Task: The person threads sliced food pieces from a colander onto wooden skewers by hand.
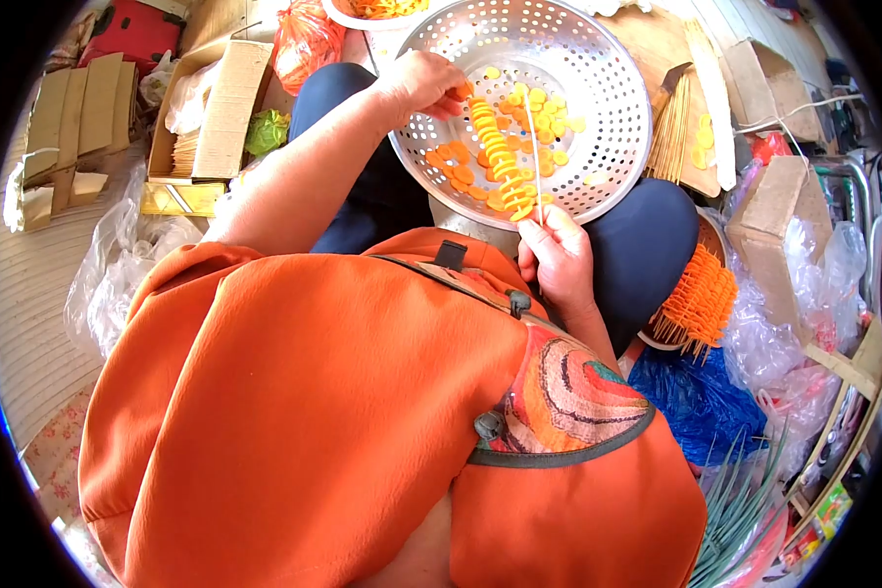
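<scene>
Over a perforated metal colander (625, 88) hangs a row of thin, evenly spaced orange carrot slices (500, 152), like a spiral. My left hand (423, 84) pinches its upper end. At the near rim, my right hand (561, 257) is closed on a thin pale skewer (533, 137) that points up and away beside the row. The row's lower end comes close to my right fingertips; whether they touch it I cannot tell. Loose carrot slices (551, 116) lie in the colander, yellower on the right and deeper orange on the left.
The colander rests on my lap. To the right are a wooden board (657, 44) with a knife (674, 76) and bare skewers (670, 132), then a bundle of carrot-loaded skewers (701, 299) and a blue bag (701, 397). Cardboard boxes (235, 108) stand at the left.
</scene>
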The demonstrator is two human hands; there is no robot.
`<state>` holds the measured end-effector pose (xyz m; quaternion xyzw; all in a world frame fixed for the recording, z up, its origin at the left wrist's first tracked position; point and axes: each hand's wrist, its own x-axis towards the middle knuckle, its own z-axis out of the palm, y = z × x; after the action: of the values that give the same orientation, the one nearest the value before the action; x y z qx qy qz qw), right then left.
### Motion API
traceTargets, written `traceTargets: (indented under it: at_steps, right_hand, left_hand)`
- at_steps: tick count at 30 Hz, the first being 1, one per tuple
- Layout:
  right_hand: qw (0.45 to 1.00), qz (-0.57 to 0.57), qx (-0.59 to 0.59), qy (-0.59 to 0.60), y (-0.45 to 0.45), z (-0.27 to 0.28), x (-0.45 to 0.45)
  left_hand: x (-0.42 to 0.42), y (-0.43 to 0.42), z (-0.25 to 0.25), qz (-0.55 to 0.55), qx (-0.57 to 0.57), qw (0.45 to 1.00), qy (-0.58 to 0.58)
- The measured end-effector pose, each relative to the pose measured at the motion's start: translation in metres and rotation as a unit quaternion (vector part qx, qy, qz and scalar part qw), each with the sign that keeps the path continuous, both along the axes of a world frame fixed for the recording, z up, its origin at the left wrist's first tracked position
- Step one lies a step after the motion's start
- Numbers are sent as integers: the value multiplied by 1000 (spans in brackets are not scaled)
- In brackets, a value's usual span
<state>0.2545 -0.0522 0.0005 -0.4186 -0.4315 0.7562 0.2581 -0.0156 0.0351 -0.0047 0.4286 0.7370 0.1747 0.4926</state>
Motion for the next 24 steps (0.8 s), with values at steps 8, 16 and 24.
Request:
traceTargets:
  at_steps: [8,16,24]
  right_hand:
    - [1000,2,12,-19,0,2,-1]
    - [1000,5,12,-27,1,1,-1]
    - [999,15,12,-42,1,4,-1]
  left_hand:
    - [6,-12,1,268,111,918,-271]
    - [8,-14,-1,312,161,880,-320]
    - [9,-13,-2,308,181,886,-297]
